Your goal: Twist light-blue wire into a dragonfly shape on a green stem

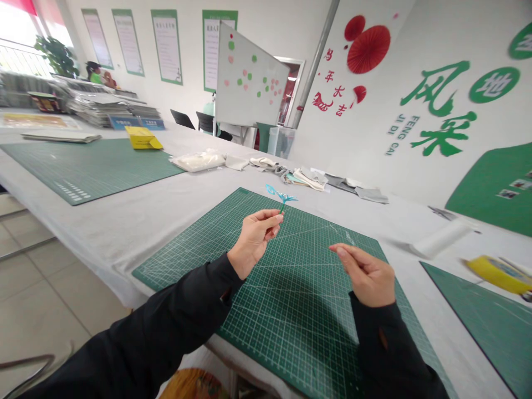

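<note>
A small blue flower-like piece [282,195] on a thin green stem stands upright above the far part of a green cutting mat [291,266]. My left hand [260,235] pinches its stem between thumb and fingers. To the right, my right hand [368,272] is raised over the mat's right side, thumb and forefinger pressed together. Whatever those fingertips hold, if anything, is too small to make out. The two hands are apart.
Behind the mat lie a plastic-wrapped white pack [198,160] and folded cloths [307,178]. A second mat [91,166] with a yellow box [143,138] is at left. Yellow tape [499,274] and a white roll [443,237] lie right. A person [96,75] sits far back.
</note>
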Available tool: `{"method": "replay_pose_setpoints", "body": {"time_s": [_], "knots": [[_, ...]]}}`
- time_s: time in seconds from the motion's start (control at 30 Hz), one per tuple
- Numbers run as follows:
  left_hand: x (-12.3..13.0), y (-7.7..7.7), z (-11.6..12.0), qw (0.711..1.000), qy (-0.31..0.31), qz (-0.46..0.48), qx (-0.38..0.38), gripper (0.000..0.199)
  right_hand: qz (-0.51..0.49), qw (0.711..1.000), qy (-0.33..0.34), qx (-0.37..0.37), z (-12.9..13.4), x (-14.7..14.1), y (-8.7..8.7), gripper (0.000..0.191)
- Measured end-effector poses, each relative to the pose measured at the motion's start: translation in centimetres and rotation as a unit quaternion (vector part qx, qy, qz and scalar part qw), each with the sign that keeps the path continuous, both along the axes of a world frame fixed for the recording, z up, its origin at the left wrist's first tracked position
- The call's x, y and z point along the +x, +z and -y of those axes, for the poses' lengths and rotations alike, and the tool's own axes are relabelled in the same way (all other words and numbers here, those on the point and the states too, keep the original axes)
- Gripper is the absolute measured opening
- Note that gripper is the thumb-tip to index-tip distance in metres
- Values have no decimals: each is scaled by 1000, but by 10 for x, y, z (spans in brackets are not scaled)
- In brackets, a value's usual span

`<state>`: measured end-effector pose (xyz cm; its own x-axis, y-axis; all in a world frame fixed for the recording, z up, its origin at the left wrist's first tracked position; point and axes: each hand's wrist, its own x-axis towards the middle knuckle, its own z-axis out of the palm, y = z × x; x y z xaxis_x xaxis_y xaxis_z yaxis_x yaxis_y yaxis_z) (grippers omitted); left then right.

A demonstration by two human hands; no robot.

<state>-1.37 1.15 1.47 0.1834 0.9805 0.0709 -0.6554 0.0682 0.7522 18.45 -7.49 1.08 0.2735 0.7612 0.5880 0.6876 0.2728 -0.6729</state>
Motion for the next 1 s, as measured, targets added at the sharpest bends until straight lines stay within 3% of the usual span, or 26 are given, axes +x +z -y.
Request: {"method": "replay_pose_setpoints", "body": {"time_s": [0.2,0.43,0.6,0.77,0.9,1.0], "knots": [[0,-5,-4,999,-20,26,-29,15,27,999,17,12,6,-5,2,24],[0,-7,-7,994,-60,80,-53,15,128,988,8,84,4,-9,1,22],[1,-9,-8,994,-53,85,-46,17,214,965,20,149,1,-6,-1,18],[1,-9,-6,996,-55,63,-39,16,306,925,4,228,1,-1,1,15],[3,-6,-3,999,-27,5,-35,18,361,895,-22,262,2,2,5,20],[4,-6,-2,994,60,-85,30,18,404,868,-24,287,5,1,10,21]]}}
